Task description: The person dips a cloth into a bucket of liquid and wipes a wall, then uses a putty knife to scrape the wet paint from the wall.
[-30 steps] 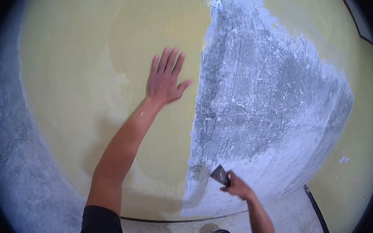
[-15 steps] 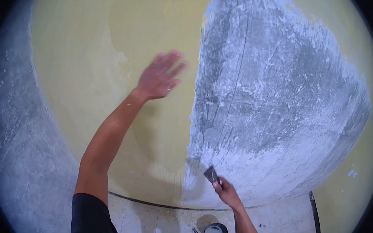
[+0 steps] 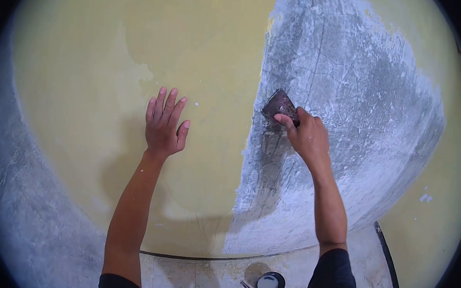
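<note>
Scraper (image 3: pixel 279 104) gripped in my closed right hand (image 3: pixel 311 139), I seem to be working along the grey patch (image 3: pixel 372 100) beside yellow paint (image 3: pixel 210 46), my empty left hand (image 3: pixel 163 134) spread open; another stroke calls for a steady blade angle.

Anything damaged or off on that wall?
Yes: right of the yellow paint, a large gray-white patch lies exposed, its edges ragged and surface scratched, with a thin dark line that may be a crack. Small pale flecks also mark the yellow at far right. Cause unclear.
</note>
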### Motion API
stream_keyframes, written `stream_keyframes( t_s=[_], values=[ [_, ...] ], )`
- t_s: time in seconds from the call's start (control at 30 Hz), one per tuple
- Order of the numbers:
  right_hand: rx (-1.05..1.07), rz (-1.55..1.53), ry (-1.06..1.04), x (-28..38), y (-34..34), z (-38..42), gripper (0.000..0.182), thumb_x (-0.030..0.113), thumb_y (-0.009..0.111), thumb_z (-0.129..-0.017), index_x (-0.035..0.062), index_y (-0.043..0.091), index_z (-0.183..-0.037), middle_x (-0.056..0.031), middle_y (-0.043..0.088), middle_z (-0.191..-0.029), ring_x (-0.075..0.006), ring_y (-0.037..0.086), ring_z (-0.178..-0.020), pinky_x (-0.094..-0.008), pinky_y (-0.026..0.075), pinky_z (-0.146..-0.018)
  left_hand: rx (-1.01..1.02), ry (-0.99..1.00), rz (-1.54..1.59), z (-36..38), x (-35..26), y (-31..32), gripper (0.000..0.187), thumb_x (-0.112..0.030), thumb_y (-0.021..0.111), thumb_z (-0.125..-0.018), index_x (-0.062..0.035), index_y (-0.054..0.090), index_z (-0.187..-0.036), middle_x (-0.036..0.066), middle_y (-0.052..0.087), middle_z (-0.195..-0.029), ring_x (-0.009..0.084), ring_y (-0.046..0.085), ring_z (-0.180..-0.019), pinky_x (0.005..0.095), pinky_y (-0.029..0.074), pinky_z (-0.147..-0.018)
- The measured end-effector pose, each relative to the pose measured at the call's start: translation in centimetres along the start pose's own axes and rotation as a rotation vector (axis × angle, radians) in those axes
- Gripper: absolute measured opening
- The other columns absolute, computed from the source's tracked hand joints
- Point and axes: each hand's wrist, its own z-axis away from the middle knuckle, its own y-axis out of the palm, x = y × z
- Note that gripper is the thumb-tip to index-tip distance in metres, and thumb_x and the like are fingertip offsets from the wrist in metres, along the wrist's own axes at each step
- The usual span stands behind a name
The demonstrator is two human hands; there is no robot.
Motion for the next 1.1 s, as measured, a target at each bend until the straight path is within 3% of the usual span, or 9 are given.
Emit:
stream_keyframes(
  t_s=[0.13,0.37,0.77,0.83,0.93,1.1],
  values=[
    [-0.119,0.205,-0.121,2.0,0.4,-0.4,0.052,0.055,0.06,-0.093,0.0037,0.06,-0.086,-0.0228,0.063,-0.061,-0.0431,0.066,-0.06,-0.0507,0.052,-0.054,0.008,0.023,-0.028,0.2,0.4,0.3,0.053,-0.031,0.048,-0.097,-0.0068,0.045,-0.144,0.015,0.039,-0.156,0.0379,0.029,-0.147,0.0509,0.016,-0.12],
    [-0.065,0.271,-0.069,2.6,0.3,-0.2,0.05,0.054,0.06,-0.094,0.0046,0.061,-0.087,-0.0209,0.064,-0.06,-0.0434,0.066,-0.059,-0.0504,0.052,-0.053,0.004,0.002,-0.056,0.2,0.0,0.3,0.051,-0.031,0.042,-0.101,-0.0074,0.043,-0.146,0.014,0.038,-0.157,0.0373,0.03,-0.147,0.0507,0.016,-0.12],
    [0.022,0.207,0.012,2.0,1.4,1.1,0.052,0.057,0.058,-0.093,0.0054,0.064,-0.091,-0.0223,0.064,-0.063,-0.043,0.067,-0.062,-0.0504,0.052,-0.054,-0.004,0.02,-0.055,0.0,0.0,0.2,0.052,-0.031,0.037,-0.103,-0.0042,0.039,-0.148,0.015,0.038,-0.157,0.0372,0.03,-0.147,0.0512,0.016,-0.12],
    [-0.077,0.092,0.0,3.2,2.5,0.3,0.051,0.053,0.066,-0.09,0.0028,0.061,-0.081,-0.0221,0.063,-0.061,-0.0449,0.064,-0.061,-0.0502,0.05,-0.054,-0.004,-0.014,-0.055,0.0,-0.5,0.3,0.052,-0.031,0.036,-0.103,-0.0039,0.038,-0.147,0.014,0.039,-0.157,0.037,0.03,-0.147,0.0513,0.016,-0.12],
    [-0.038,0.083,-0.053,5.2,2.5,0.0,0.051,0.053,0.066,-0.09,0.0025,0.062,-0.083,-0.0243,0.063,-0.062,-0.0474,0.064,-0.064,-0.053,0.05,-0.056,-0.055,0.015,0.025,0.4,0.3,0.5,0.052,-0.03,0.037,-0.103,-0.0039,0.037,-0.148,0.014,0.039,-0.157,0.037,0.031,-0.147,0.0515,0.016,-0.12],
    [-0.056,0.123,0.01,3.0,2.1,0.5,0.05,0.051,0.067,-0.09,0.0019,0.06,-0.08,-0.025,0.062,-0.062,-0.0486,0.063,-0.065,-0.0534,0.049,-0.056,-0.022,0.015,-0.006,0.4,0.1,0.4,0.053,-0.029,0.038,-0.103,-0.0039,0.034,-0.149,0.014,0.039,-0.156,0.037,0.031,-0.147,0.0512,0.016,-0.12]
  ],
)
